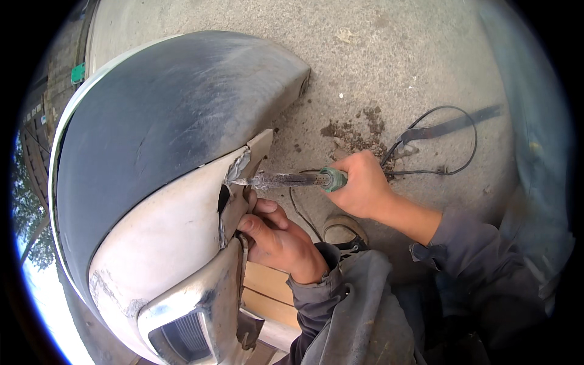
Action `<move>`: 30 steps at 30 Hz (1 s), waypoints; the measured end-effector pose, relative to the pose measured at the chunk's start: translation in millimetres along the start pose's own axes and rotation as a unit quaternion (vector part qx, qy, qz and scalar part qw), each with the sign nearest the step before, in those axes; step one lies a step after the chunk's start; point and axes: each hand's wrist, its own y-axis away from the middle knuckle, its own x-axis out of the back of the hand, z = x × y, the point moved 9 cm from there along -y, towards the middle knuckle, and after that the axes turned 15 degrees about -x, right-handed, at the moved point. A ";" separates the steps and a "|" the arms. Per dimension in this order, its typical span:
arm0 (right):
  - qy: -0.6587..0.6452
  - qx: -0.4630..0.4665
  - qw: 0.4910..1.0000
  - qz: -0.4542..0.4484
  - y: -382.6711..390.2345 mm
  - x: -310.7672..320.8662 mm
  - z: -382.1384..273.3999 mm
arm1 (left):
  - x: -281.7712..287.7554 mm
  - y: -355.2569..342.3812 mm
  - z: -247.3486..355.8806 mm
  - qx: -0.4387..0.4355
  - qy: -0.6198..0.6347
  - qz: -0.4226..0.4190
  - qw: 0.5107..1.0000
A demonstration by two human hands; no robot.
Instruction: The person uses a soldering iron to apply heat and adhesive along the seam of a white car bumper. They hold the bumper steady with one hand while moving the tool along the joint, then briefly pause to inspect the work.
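My right hand grips a soldering iron by its green handle. The iron's pale tip touches or nearly touches the ragged crack near the edge of a scuffed white vehicle bumper. Grey, melted-looking plastic lines that crack, and a dark gap opens just below the tip. Close under the iron, my left hand pinches the bumper's broken edge between thumb and fingers. Part of its grip is hidden behind the edge. Dark grey, scratched plastic forms the bumper's upper part.
A black cord loops over the concrete on the right, beside a dark strap. Dirt crumbs lie beyond my right hand. A shoe shows between my arms. Wooden boards sit beneath the bumper, near a ribbed vent.
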 end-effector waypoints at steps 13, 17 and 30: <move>-0.007 -0.007 0.999 0.034 3.0 -4.7 3.4 | 2.0 -2.1 -2.5 -0.014 0.021 0.030 0.999; 0.000 -0.012 0.999 0.036 1.7 -7.0 7.6 | 4.9 -1.8 -4.7 -0.017 0.025 0.019 0.999; -0.021 -0.004 0.999 0.049 2.2 -6.2 7.4 | 4.5 -1.8 -4.5 -0.018 0.027 0.004 0.999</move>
